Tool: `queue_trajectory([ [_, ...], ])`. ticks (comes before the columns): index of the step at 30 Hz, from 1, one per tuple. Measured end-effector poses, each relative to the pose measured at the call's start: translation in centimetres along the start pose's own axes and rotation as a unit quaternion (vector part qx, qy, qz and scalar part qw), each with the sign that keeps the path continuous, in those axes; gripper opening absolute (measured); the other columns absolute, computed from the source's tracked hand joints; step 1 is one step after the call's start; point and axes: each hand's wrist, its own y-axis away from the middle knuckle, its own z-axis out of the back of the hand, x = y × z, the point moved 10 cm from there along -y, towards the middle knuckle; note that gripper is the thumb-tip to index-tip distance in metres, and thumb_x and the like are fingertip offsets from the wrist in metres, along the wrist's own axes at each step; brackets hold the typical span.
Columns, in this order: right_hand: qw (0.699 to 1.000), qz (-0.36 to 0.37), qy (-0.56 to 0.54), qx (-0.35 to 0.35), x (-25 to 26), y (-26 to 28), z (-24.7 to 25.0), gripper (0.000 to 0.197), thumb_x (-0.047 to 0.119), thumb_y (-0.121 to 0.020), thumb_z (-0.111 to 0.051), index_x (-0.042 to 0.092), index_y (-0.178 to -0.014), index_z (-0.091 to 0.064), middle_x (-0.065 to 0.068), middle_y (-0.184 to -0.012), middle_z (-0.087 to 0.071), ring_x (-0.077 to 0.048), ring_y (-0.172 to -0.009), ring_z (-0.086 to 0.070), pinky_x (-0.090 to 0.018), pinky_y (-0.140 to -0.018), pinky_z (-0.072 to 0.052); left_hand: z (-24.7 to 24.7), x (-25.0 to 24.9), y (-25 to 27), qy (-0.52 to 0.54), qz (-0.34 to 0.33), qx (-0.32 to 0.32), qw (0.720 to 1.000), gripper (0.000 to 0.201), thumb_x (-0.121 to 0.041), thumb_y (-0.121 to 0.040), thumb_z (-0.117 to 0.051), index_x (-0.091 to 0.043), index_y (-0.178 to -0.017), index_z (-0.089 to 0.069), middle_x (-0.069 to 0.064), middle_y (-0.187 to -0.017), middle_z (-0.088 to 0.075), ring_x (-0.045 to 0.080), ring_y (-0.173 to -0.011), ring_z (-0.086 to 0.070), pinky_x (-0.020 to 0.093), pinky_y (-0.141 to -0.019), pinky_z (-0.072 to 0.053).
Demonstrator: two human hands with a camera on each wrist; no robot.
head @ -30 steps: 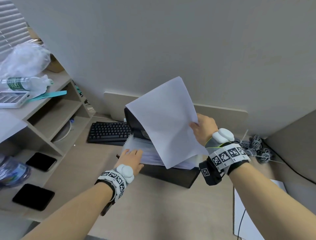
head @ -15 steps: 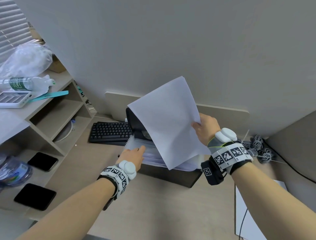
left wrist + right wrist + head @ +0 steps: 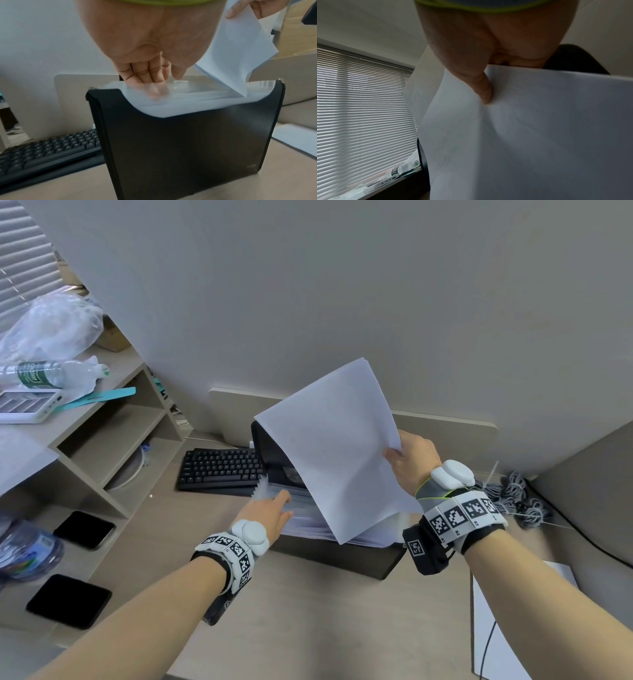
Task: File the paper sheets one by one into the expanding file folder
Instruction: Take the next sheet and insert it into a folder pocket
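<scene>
The left hand has its straightened fingers dipped among the translucent dividers of the black expanding file folder — likely spreading one pocket. Above the folder's right end, the right hand pinches the paper sheet by its edge, tilted — its lower corner entering the folder's top.

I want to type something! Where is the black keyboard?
In the head view the keyboard lies on the desk, left of the black file folder and beyond the left hand, near the wall.
</scene>
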Motion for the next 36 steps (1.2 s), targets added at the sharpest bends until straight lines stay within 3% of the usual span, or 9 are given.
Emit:
queue_trajectory([
  [4,1.0,-0.002,0.0,0.0,-0.1,-0.1,0.0,0.013,0.011,-0.089,-0.046,0.008,-0.093,-0.058,-0.013,-0.083,-0.063,-0.039,-0.081,-0.054,-0.04,-0.072,-0.048,-0.6,-1.1,-0.1,-0.068,-0.025,0.055,0.996,0.025,-0.029,-0.102,-0.034,-0.021,-0.125,-0.04,0.003,-0.109,-0.063,0.024,-0.08,-0.054,0.035,-0.069,-0.048],
  [8,1.0,0.003,-0.001,0.0,0.0,0.0,0.1,0.013,0.011,-0.089,-0.046,0.008,-0.093,-0.058,-0.012,-0.082,-0.062,-0.038,-0.081,-0.054,-0.04,-0.072,-0.048,-0.8,-2.5,0.1,-0.109,-0.067,0.077,0.989,0.023,-0.032,-0.102,-0.035,-0.018,-0.117,-0.045,0.004,-0.11,-0.062,0.026,-0.091,-0.059,0.032,-0.068,-0.04],
  [14,1.0,0.002,0.002,0.003,-0.2,0.0,0.0,0.014,0.011,-0.089,-0.046,0.009,-0.095,-0.059,-0.011,-0.082,-0.062,-0.038,-0.081,-0.054,-0.04,-0.071,-0.049,-1.5,-3.1,0.3,-0.132,-0.101,0.087,0.982,0.021,-0.035,-0.1,-0.038,-0.019,-0.112,-0.046,0.002,-0.109,-0.062,0.027,-0.093,-0.061,0.035,-0.074,-0.049],
  [18,1.0,0.0,0.006,0.002,-0.3,-0.1,-0.1,0.014,0.012,-0.089,-0.046,0.009,-0.095,-0.058,-0.009,-0.08,-0.06,-0.037,-0.08,-0.053,-0.037,-0.069,-0.046,-2.2,-3.0,0.2,-0.146,-0.087,0.113,0.979,0.027,-0.035,-0.099,-0.039,-0.02,-0.119,-0.05,0.004,-0.112,-0.063,0.027,-0.1,-0.06,0.032,-0.071,-0.041],
  [22,1.0,0.006,0.003,0.003,0.0,0.0,0.0,0.015,0.011,-0.089,-0.047,0.009,-0.097,-0.059,-0.01,-0.083,-0.062,-0.037,-0.08,-0.053,-0.039,-0.072,-0.048,-3.2,-2.1,-0.2,-0.155,-0.033,0.171,0.972,0.024,-0.029,-0.096,-0.046,-0.016,-0.108,-0.062,0.008,-0.106,-0.068,0.027,-0.087,-0.061,0.031,-0.069,-0.045],
  [26,1.0,0.017,0.005,0.002,0.4,0.0,0.0,0.012,0.009,-0.088,-0.047,0.007,-0.092,-0.058,-0.011,-0.081,-0.061,-0.037,-0.079,-0.053,-0.039,-0.071,-0.048,-3.2,-2.8,-0.5,-0.171,-0.043,0.173,0.969,0.016,-0.014,-0.089,-0.053,-0.012,-0.093,-0.068,0.007,-0.104,-0.063,0.025,-0.075,-0.054,0.029,-0.063,-0.041],
  [29,1.0,0.017,0.006,0.005,0.5,-0.1,-0.1,0.011,0.009,-0.088,-0.048,0.007,-0.092,-0.058,-0.01,-0.081,-0.06,-0.037,-0.08,-0.053,-0.039,-0.071,-0.046,-3.4,-2.9,-0.4,-0.141,-0.069,0.163,0.974,0.018,-0.017,-0.09,-0.052,-0.008,-0.093,-0.067,0.01,-0.118,-0.049,0.027,-0.097,-0.046,0.035,-0.073,-0.042],
  [32,1.0,0.011,0.007,0.007,0.5,-0.2,-0.2,0.013,0.009,-0.088,-0.047,0.006,-0.093,-0.059,-0.011,-0.082,-0.061,-0.038,-0.081,-0.053,-0.039,-0.071,-0.047,-3.8,-2.8,-0.2,-0.12,-0.096,0.158,0.975,0.02,-0.028,-0.087,-0.058,-0.014,-0.092,-0.07,0.005,-0.141,-0.042,0.027,-0.12,-0.039,0.038,-0.092,-0.042],
  [36,1.0,-0.001,0.018,0.0,0.2,-0.8,0.1,0.012,0.008,-0.088,-0.046,0.005,-0.092,-0.057,-0.011,-0.079,-0.059,-0.037,-0.077,-0.05,-0.036,-0.065,-0.042,-4.2,-2.5,0.5,-0.105,-0.083,0.182,0.974,0.039,-0.054,-0.083,-0.06,-0.017,-0.088,-0.07,0.003,-0.155,-0.028,0.025,-0.136,-0.031,0.04,-0.105,-0.033],
])
